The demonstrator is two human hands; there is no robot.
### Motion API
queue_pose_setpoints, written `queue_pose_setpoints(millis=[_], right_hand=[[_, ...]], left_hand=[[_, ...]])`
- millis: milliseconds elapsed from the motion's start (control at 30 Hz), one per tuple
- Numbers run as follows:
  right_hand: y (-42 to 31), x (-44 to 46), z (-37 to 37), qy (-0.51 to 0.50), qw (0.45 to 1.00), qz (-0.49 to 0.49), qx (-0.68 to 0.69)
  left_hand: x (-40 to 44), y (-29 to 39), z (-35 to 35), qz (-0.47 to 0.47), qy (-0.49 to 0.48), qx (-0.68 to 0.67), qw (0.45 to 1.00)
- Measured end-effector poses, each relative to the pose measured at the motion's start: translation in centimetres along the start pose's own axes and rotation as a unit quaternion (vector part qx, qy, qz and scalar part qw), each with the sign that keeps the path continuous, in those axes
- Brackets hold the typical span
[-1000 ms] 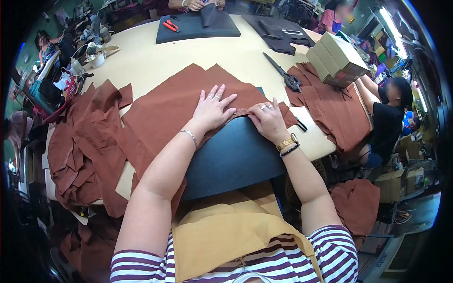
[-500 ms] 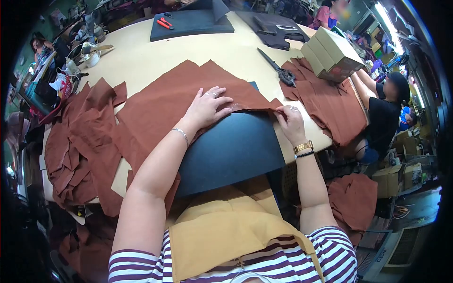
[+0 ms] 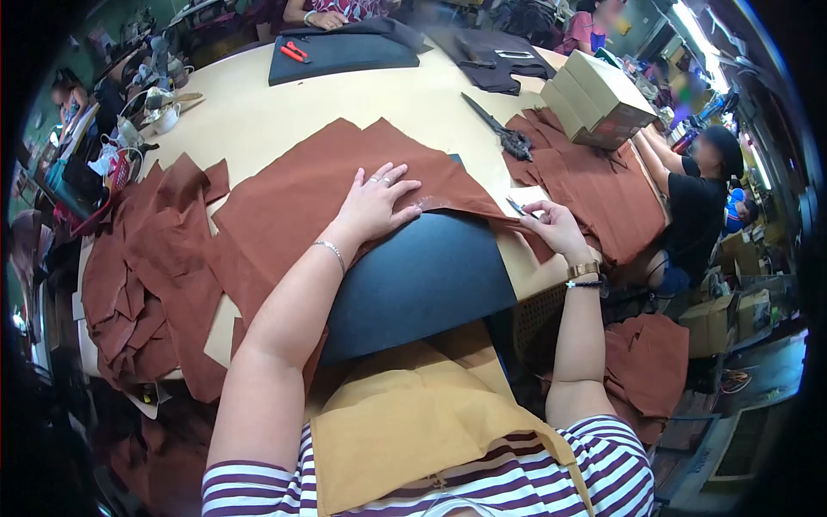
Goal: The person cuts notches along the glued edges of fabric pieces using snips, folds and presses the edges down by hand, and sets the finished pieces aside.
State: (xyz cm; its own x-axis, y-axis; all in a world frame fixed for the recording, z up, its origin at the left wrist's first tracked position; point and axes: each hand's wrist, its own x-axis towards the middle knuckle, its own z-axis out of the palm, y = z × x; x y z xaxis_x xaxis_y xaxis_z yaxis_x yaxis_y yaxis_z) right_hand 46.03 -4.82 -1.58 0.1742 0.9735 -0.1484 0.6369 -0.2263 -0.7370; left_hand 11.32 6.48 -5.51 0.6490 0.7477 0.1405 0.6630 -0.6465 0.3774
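The right hand pinches the near edge of the brown cloth between thumb and fingers, close to its right corner. A small metal tool shows at these fingertips; whether it is held or only lies behind them cannot be determined. The left hand is flat on the cloth with fingers spread, pressing without grasping; its thumb is at the cloth edge.

Compared with the earlier views, the right hand has shifted outward, away from the left hand, which keeps roughly the same position. The edge between the hands is now longer and appears drawn taut, with the left hand judged to act as the anchor.

The cloth lies on the table, partly over the dark board; its right corner extends past the board's right side. To the left is a loose cloth pile. To the right are large shears, stacked cloth and a carton.
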Motion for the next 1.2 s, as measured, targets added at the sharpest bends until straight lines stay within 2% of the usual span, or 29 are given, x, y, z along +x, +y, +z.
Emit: queue_pose_setpoints(millis=[33,67,100,133,167,233,267,367,500,567,667,767,867,967,1067,1200], right_hand=[[0.0,0.3,0.1,0.087,0.987,-0.096,-0.096],[0.0,0.7,0.5,0.173,0.948,-0.187,-0.189],[-0.5,0.8,1.3,0.257,0.886,-0.268,-0.278],[-2.5,0.5,2.3,0.241,0.922,-0.237,-0.189],[-3.6,0.7,3.5,0.252,0.903,-0.286,-0.198],[-5.9,0.8,6.5,0.169,0.931,-0.300,-0.119],[-7.5,0.5,8.0,0.143,0.928,-0.323,-0.115],[-8.5,1.5,12.9,0.104,0.915,-0.362,-0.145],[-9.2,2.6,15.5,0.139,0.915,-0.335,-0.177],[-9.3,2.9,15.8,0.124,0.921,-0.310,-0.203],[-10.4,2.9,14.9,0.082,0.949,-0.255,-0.164],[-10.3,3.7,14.8,0.063,0.950,-0.246,-0.181],[-10.4,4.0,15.6,0.064,0.945,-0.247,-0.204],[-9.7,4.1,16.5,0.114,0.916,-0.292,-0.250],[-8.8,4.1,16.2,0.102,0.910,-0.317,-0.246],[-9.3,2.0,13.9,0.098,0.935,-0.305,-0.150]], left_hand=[[0.1,-0.1,0.1,0.000,0.000,0.001,1.000],[0.2,-0.4,0.4,0.001,-0.001,0.004,1.000],[0.2,-0.5,0.5,0.004,-0.003,0.007,1.000],[0.0,-0.3,0.1,0.009,0.004,0.004,1.000],[0.0,-0.2,-0.1,0.007,0.007,-0.017,1.000],[-0.1,-0.2,-0.2,0.002,0.010,-0.057,0.998],[0.1,-0.5,0.4,-0.006,0.039,-0.083,0.996],[-0.2,-0.5,0.4,0.002,0.038,-0.054,0.998],[-0.1,-0.4,0.4,0.002,0.051,-0.062,0.997],[-0.1,-0.3,0.4,-0.001,0.052,-0.058,0.997],[0.0,-0.4,0.5,0.001,0.053,-0.044,0.998],[-0.2,-0.1,0.5,0.002,0.037,-0.028,0.999],[0.1,-0.4,0.6,0.004,0.028,-0.006,1.000],[0.2,-0.6,0.8,0.006,0.027,0.005,1.000],[0.2,-0.9,0.9,0.008,0.022,0.019,1.000],[0.2,-0.4,0.4,-0.004,0.001,0.006,1.000]])
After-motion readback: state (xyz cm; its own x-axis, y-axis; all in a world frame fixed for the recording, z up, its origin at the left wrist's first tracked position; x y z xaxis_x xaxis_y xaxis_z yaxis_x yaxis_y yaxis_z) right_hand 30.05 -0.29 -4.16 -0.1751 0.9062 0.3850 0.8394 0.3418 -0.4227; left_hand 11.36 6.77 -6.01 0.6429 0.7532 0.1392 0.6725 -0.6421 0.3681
